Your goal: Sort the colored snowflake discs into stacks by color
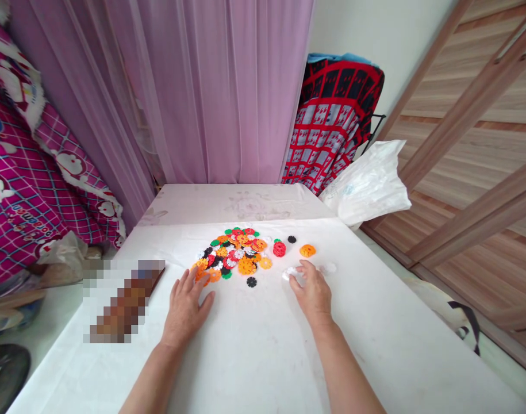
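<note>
A heap of notched plastic snowflake discs (246, 264) in orange, red, white, black and green lies on the white-covered table (245, 356). My left hand (187, 305) rests at the heap's front left edge, fingers spread, with fingertips on some orange discs (214, 276). To the right, my right hand (312, 290) has its thumb and forefinger curled around white snowflake discs (288, 274) at the tabletop; the exact contact is partly hidden. Just beyond it sit a small stack of orange discs (307, 250) and a stack of red discs (279, 249).
Single black discs (251, 282) lie apart from the heap, and faint white discs (329, 268) are right of my right hand. A pixelated object (125, 302) lies at the table's left. A white plastic bag (368, 184) hangs by the far right corner; a purple curtain (228, 92) is behind.
</note>
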`<move>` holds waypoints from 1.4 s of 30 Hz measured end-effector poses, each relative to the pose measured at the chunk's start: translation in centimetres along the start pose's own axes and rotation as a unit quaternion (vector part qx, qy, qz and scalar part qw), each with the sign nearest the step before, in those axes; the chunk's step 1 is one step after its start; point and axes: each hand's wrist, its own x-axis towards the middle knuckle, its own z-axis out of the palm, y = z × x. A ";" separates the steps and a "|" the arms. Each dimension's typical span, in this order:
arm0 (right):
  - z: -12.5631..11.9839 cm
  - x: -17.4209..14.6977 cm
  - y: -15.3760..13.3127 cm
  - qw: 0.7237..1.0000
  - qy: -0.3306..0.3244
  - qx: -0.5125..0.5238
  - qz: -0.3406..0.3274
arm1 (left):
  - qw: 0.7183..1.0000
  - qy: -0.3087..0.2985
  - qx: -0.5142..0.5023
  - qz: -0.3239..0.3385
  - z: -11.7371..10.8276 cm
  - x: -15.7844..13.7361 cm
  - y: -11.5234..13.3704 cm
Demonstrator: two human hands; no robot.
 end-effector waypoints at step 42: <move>6.6 2.9 -13.0 0.933 -0.223 -0.058 -0.276 | 1.000 -0.019 -0.007 -0.018 -0.5 0.1 0.8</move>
